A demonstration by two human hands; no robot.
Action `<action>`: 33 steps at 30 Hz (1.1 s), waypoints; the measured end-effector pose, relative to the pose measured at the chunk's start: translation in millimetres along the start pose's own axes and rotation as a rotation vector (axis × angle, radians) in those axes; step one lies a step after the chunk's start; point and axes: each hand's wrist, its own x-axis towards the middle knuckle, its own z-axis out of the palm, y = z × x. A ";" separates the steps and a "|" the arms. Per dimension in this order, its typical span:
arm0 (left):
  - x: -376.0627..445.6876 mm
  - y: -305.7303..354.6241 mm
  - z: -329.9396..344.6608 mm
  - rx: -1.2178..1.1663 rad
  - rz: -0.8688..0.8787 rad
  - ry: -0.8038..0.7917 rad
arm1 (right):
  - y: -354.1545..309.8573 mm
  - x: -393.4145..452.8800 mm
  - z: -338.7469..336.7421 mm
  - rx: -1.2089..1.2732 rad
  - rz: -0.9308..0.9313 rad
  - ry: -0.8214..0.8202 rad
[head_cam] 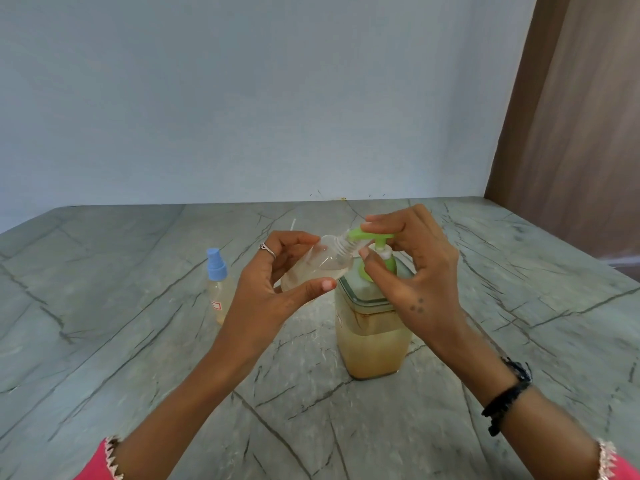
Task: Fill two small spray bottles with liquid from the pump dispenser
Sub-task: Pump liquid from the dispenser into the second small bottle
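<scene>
Seen from the head camera: a grey stone-look counter (pixel 138 341) with dark veins, smooth and matte, set against a pale blue wall (pixel 242 98) and a brown wood-grain panel (pixel 571 133) at the right. One pump dispenser (pixel 372 337), a squarish clear jar about two-thirds full of cloudy yellowish liquid, topped with a glossy green pump head (pixel 372 237). Two small spray bottles, both clear plastic. One open bottle (pixel 318 265), capless and tilted, threaded neck touching the green spout, a little pale liquid inside, held in the left hand (pixel 273 292) with fingers and thumb curled loosely round its body. One capped bottle (pixel 219 289) with a light blue spray top, upright on the counter just left of that hand. Right hand (pixel 415 271) over the pump, fingers bent, fingertips on the green head and thumb by its collar. One silver ring (pixel 267 250), one black wristband (pixel 509 396), two pink sleeves with pale trim.
</scene>
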 end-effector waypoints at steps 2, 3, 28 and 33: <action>-0.3 0.5 -0.2 -0.007 0.001 0.001 | 2.0 -3.6 -0.1 0.044 0.000 -0.003; -0.6 0.8 -0.2 -0.010 -0.001 0.003 | 3.0 -5.4 0.1 0.080 0.005 -0.009; -2.1 2.1 1.7 0.021 -0.036 0.008 | -0.2 -3.5 -0.7 0.197 0.063 -0.012; -2.6 2.4 2.4 0.001 -0.033 0.015 | 0.0 -8.0 -2.3 0.198 0.048 -0.058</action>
